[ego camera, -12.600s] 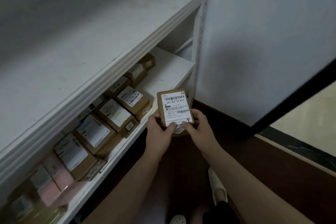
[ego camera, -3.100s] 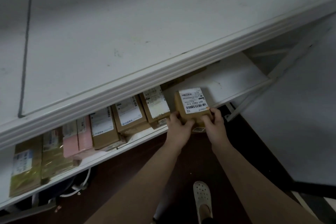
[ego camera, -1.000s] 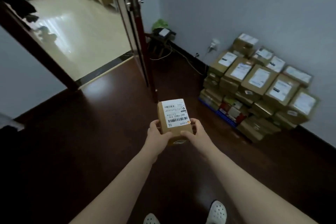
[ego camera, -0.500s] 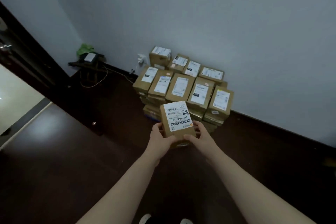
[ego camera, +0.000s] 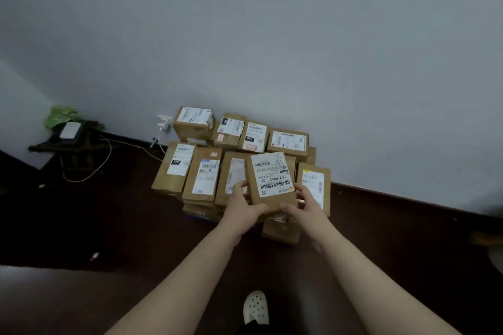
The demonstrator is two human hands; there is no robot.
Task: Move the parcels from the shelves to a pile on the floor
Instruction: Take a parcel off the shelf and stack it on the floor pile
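Note:
I hold a brown cardboard parcel [ego camera: 272, 182] with a white barcode label, flat side up, between both hands. My left hand [ego camera: 241, 208] grips its near left corner and my right hand [ego camera: 306, 208] grips its near right edge. The parcel hovers over the front of the pile of parcels [ego camera: 202, 174], a stack of several labelled brown boxes on the dark floor against the grey wall. The held parcel hides part of the pile's middle boxes.
A low dark stool [ego camera: 65, 141] with a green item and a small device stands at the left wall, with a cable [ego camera: 106, 160] trailing to a wall socket [ego camera: 164, 122]. Dark wooden floor [ego camera: 109, 226] lies left of the pile. My white shoe [ego camera: 255, 307] shows below.
I have stepped closer to the pile. The parcel in my hands has moved forward and now overlaps the pile's front boxes.

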